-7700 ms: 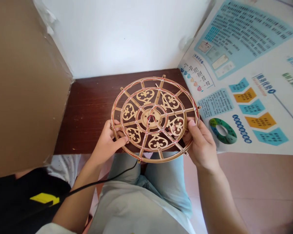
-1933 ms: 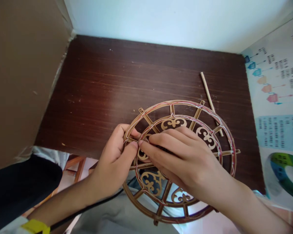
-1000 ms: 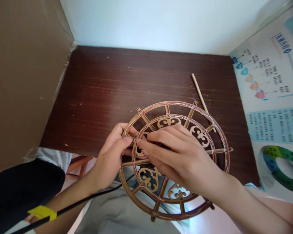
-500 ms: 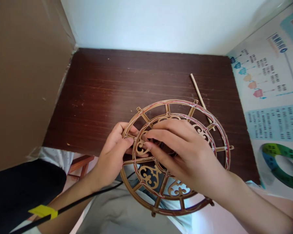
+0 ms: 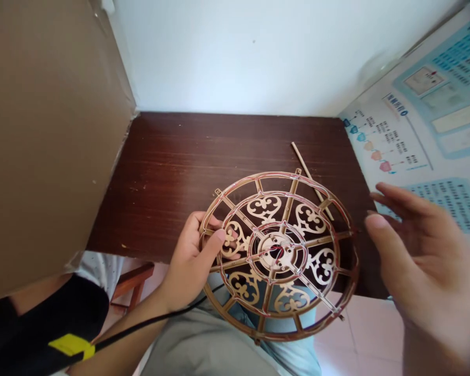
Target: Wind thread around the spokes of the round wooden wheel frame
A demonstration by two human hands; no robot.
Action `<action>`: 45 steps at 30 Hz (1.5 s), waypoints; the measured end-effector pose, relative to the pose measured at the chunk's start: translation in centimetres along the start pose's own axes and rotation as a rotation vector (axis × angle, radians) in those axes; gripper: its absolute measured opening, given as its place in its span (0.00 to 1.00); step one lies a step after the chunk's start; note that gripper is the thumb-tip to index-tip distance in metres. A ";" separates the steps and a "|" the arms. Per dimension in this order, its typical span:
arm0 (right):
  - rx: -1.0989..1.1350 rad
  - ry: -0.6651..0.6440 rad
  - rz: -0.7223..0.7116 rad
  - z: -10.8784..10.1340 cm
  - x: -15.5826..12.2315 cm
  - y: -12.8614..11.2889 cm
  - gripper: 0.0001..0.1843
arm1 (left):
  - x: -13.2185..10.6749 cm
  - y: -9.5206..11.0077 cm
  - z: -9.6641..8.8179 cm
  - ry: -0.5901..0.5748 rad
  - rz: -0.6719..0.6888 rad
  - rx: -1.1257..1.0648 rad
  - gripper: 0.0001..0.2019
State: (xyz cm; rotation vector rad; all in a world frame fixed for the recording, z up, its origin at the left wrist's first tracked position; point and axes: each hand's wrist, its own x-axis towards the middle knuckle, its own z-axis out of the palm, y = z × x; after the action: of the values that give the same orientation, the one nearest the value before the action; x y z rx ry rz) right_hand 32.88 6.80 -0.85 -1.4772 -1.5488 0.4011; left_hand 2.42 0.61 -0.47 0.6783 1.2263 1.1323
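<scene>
A round, bronze-coloured wheel frame (image 5: 347,237) with spokes and heart-shaped scrollwork is tilted over the table's front edge and my lap. Thin red and clear wires run along its rings and meet at the pale hub (image 5: 267,258). My left hand (image 5: 196,256) grips its left side, thumb on top of a scroll piece and fingers showing underneath through the gaps. Off to the right, apart from the wheel frame, is my right hand (image 5: 426,250), slightly blurred. Its thumb and fingers are spread, and no object shows between them.
A thin pale stick (image 5: 309,175) lies on the dark brown table (image 5: 164,167), partly behind the frame. Cardboard (image 5: 50,141) stands at left, a printed poster (image 5: 411,136) at right. A black cable (image 5: 152,316) with a yellow tag crosses my left forearm.
My right hand has left the middle of the wheel frame and moved right, its fingers opening. My left hand still holds the frame. The view has tilted up a little.
</scene>
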 end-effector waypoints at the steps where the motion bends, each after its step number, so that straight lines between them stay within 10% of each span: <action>1: 0.117 0.017 0.105 -0.2 -0.7 0.4 0.26 | 0.0 -0.1 -0.1 0.012 0.019 0.010 0.18; 8: 0.387 -0.023 0.528 -0.3 -3.3 0.0 0.29 | -0.1 -0.3 -0.4 0.007 0.051 0.006 0.18; 26: 0.389 -0.042 0.440 0.0 -3.7 0.6 0.25 | 0.1 0.0 -1.3 -0.132 0.013 -0.083 0.18; 45: 0.534 -0.074 0.524 -0.4 -4.0 0.7 0.27 | 0.7 -0.2 -0.6 -0.022 0.057 -0.089 0.20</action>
State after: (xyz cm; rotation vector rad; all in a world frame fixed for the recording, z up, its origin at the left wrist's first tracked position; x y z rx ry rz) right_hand 33.02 3.19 -2.73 -1.4210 -0.9733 1.0929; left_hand 1.81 1.07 -1.03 0.6595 1.1370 1.2161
